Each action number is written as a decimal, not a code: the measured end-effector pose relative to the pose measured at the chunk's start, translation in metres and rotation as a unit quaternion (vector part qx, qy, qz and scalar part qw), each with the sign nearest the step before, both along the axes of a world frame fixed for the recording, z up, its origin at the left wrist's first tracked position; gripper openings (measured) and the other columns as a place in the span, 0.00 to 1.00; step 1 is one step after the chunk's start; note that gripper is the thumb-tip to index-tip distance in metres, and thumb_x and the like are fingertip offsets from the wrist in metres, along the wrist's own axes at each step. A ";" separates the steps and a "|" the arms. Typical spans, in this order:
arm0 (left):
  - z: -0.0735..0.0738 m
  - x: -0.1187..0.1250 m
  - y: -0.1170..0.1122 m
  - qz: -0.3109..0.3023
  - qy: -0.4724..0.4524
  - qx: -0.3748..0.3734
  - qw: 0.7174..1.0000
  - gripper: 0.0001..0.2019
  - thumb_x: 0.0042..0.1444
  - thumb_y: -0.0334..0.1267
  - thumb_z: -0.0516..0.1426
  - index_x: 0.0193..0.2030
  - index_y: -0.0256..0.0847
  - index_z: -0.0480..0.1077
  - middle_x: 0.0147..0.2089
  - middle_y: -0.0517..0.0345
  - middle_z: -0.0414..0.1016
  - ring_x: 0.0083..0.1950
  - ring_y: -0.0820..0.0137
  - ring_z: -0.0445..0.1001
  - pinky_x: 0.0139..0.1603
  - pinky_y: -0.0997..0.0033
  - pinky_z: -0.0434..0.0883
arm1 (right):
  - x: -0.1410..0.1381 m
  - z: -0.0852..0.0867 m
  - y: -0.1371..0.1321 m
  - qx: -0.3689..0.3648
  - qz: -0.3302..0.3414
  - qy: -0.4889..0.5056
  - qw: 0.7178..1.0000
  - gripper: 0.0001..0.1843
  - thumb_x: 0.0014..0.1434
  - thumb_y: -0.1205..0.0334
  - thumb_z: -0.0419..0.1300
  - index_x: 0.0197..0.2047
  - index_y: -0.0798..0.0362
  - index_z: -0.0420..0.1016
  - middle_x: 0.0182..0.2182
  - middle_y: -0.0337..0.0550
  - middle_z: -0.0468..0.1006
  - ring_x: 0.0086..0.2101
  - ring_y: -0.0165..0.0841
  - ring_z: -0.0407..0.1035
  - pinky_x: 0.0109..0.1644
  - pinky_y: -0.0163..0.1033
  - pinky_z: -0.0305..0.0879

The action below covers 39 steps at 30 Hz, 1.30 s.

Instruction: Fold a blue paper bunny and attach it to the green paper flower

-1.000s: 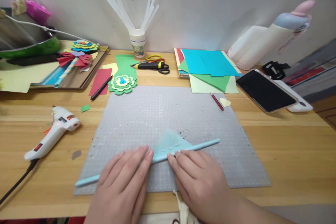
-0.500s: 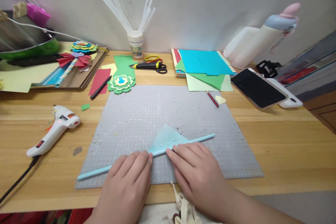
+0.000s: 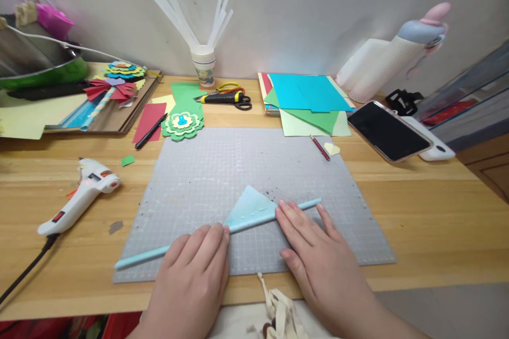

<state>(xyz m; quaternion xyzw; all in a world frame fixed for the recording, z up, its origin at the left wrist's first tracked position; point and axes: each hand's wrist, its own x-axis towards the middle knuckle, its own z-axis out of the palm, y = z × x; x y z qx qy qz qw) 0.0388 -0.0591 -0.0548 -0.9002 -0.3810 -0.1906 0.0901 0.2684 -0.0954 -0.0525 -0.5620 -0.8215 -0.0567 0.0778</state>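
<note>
A light blue sheet of paper is rolled into a thin paper tube (image 3: 252, 221) that slants across the grey cutting mat (image 3: 207, 169), its right end farther from me. One triangular corner (image 3: 249, 202) of the sheet lies unrolled past the tube, with several small shiny blobs along the fold. My left hand (image 3: 193, 270) is closed over the tube left of this corner, fingers together and pressing it. Right of the corner, my right hand (image 3: 324, 254) lies open with its fingers spread across the tube, thumb apart on the mat.
A white glue gun (image 3: 81, 196) with its cord lies at left. Behind the mat are a green paper flower (image 3: 183, 126), a black pen (image 3: 151, 131), a yellow-black cutter (image 3: 222, 98) and stacked coloured paper (image 3: 310, 92). A pencil (image 3: 320, 148) and a phone (image 3: 392, 131) sit at right.
My right hand has slid right along the tube and spread its fingers, uncovering more of the tube beside the corner. My left hand stays in place on the tube.
</note>
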 end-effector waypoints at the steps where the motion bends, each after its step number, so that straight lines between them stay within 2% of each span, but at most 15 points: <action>1: 0.000 0.000 0.000 0.001 0.004 0.003 1.000 0.13 0.62 0.28 0.49 0.47 0.28 0.73 0.45 0.46 0.78 0.45 0.58 0.71 0.46 0.59 0.62 | -0.001 -0.002 0.002 0.001 0.001 -0.002 1.000 0.25 0.67 0.63 0.44 0.64 0.62 0.60 0.63 0.48 0.63 0.60 0.40 0.60 0.61 0.57 0.51; 7: 0.002 0.004 0.003 0.017 0.022 0.035 0.999 0.15 0.62 0.28 0.47 0.47 0.28 0.73 0.45 0.45 0.78 0.45 0.58 0.72 0.45 0.59 0.61 | -0.003 -0.008 0.011 0.002 -0.013 0.009 1.000 0.24 0.68 0.62 0.44 0.62 0.63 0.64 0.62 0.49 0.63 0.60 0.41 0.61 0.60 0.54 0.59; 14: 0.006 0.009 0.006 0.037 0.056 0.030 0.997 0.16 0.63 0.27 0.47 0.49 0.25 0.73 0.48 0.45 0.79 0.46 0.58 0.73 0.45 0.58 0.61 | -0.006 -0.009 0.024 -0.018 -0.031 0.033 0.999 0.25 0.68 0.60 0.44 0.62 0.63 0.65 0.62 0.51 0.63 0.60 0.43 0.61 0.61 0.55 0.61; 19: 0.008 0.013 0.008 0.062 0.038 0.017 0.997 0.18 0.66 0.36 0.47 0.52 0.27 0.72 0.52 0.48 0.78 0.51 0.61 0.74 0.48 0.58 0.60 | -0.009 -0.008 0.028 -0.039 -0.044 0.052 0.997 0.26 0.67 0.58 0.45 0.63 0.62 0.64 0.63 0.51 0.61 0.61 0.43 0.59 0.63 0.55 0.59; 23: 0.010 0.015 0.008 0.058 0.038 0.011 0.998 0.21 0.68 0.39 0.43 0.54 0.25 0.70 0.55 0.45 0.76 0.54 0.61 0.72 0.53 0.57 0.58 | -0.010 -0.009 0.030 -0.049 -0.053 0.055 0.996 0.27 0.68 0.58 0.45 0.64 0.63 0.63 0.64 0.52 0.61 0.62 0.44 0.57 0.65 0.56 0.56; 29: 0.009 0.013 0.011 0.058 0.050 -0.006 0.997 0.27 0.68 0.46 0.41 0.53 0.25 0.71 0.54 0.44 0.76 0.54 0.59 0.72 0.55 0.55 0.56 | -0.011 -0.009 0.035 -0.065 -0.057 0.050 0.995 0.27 0.68 0.57 0.45 0.64 0.63 0.62 0.64 0.53 0.59 0.63 0.44 0.56 0.66 0.55 0.55; 35: 0.018 0.020 0.016 0.085 0.035 -0.047 0.995 0.21 0.64 0.43 0.48 0.52 0.29 0.72 0.54 0.45 0.76 0.56 0.56 0.70 0.58 0.53 0.54 | -0.011 -0.008 0.037 -0.068 -0.054 0.043 0.995 0.27 0.67 0.59 0.47 0.64 0.65 0.61 0.64 0.56 0.60 0.63 0.45 0.56 0.65 0.54 0.57; 39: 0.018 0.032 0.012 0.049 -0.013 -0.042 0.998 0.16 0.64 0.38 0.49 0.52 0.36 0.72 0.51 0.53 0.78 0.51 0.62 0.71 0.54 0.58 0.56 | -0.012 -0.008 0.036 -0.062 -0.048 0.041 0.996 0.27 0.67 0.59 0.47 0.64 0.65 0.61 0.64 0.57 0.60 0.62 0.46 0.57 0.64 0.55 0.59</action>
